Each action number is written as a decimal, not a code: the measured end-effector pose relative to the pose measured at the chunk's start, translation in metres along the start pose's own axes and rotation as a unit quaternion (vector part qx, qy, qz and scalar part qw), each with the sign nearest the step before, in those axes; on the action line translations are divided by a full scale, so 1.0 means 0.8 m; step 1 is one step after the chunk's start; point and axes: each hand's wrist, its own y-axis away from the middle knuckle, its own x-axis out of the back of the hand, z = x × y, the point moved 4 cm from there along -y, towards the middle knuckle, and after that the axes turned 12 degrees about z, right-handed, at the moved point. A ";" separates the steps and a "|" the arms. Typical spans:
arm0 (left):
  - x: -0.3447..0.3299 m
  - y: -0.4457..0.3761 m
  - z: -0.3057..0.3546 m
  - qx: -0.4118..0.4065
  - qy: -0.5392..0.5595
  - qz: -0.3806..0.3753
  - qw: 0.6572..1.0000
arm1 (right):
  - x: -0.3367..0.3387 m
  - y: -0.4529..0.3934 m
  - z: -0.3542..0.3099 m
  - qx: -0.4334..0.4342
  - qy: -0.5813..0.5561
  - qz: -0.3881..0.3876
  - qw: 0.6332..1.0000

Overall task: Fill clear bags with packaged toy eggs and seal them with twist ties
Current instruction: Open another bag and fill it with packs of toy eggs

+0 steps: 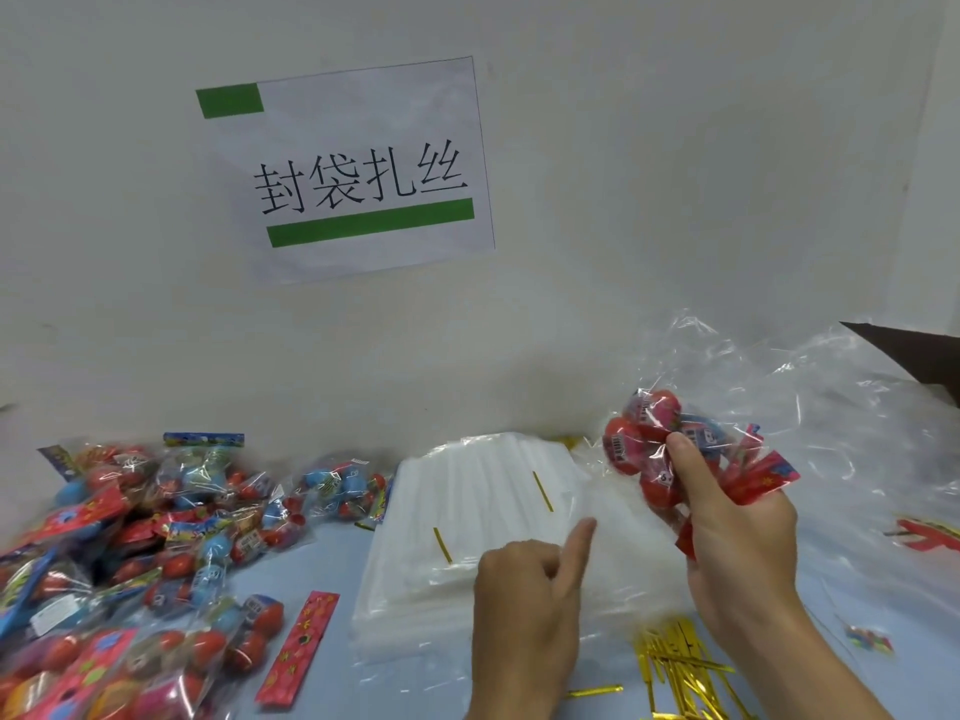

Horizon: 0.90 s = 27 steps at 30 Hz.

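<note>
The right hand (737, 532) grips a bunch of packaged toy eggs (654, 444), thumb curled over the front of the red and blue eggs, the fingers wrapped behind, with red printed wrapper ends (763, 478) fanning out to its right. Just left of that grip and lower, the left hand (524, 589) has its index finger stretched toward the eggs while the other fingers are curled in; it rests on the stack of clear bags (467, 511), holding nothing that can be made out. Two gold twist ties (543, 491) lie on the stack beyond the left hand. Below the right wrist lies a heap of more gold ties (675, 667). Behind and right of the grip, crumpled clear plastic (831, 418) spreads out. Far to the left sits a pile of egg packets (130, 537), and a sign (358, 168) hangs on the wall above
</note>
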 end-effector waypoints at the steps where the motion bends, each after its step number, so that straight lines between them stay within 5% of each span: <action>1: 0.004 -0.002 -0.003 0.016 0.006 0.023 1.000 | -0.002 0.002 0.000 -0.006 0.003 -0.015 1.000; 4: 0.014 -0.002 -0.002 -0.026 -0.011 0.082 0.996 | -0.009 0.011 0.002 -0.014 0.027 -0.064 0.998; 9: 0.000 0.003 -0.005 -0.022 -0.013 -0.046 0.999 | -0.019 0.021 0.008 -0.045 0.019 -0.124 0.991; 13: 0.010 -0.006 -0.010 0.040 0.055 0.028 0.997 | -0.027 0.030 0.003 -0.063 -0.012 -0.206 0.976; 18: 0.024 -0.015 -0.018 0.048 0.016 0.044 0.998 | -0.029 0.037 -0.002 -0.064 -0.031 -0.248 0.966; 24: 0.057 -0.028 -0.034 0.135 0.052 0.187 0.972 | -0.023 0.036 -0.024 0.086 0.096 -0.215 0.968; 27: 0.063 -0.029 -0.037 0.131 -0.002 0.197 0.972 | -0.031 0.050 -0.032 0.107 0.134 -0.289 0.942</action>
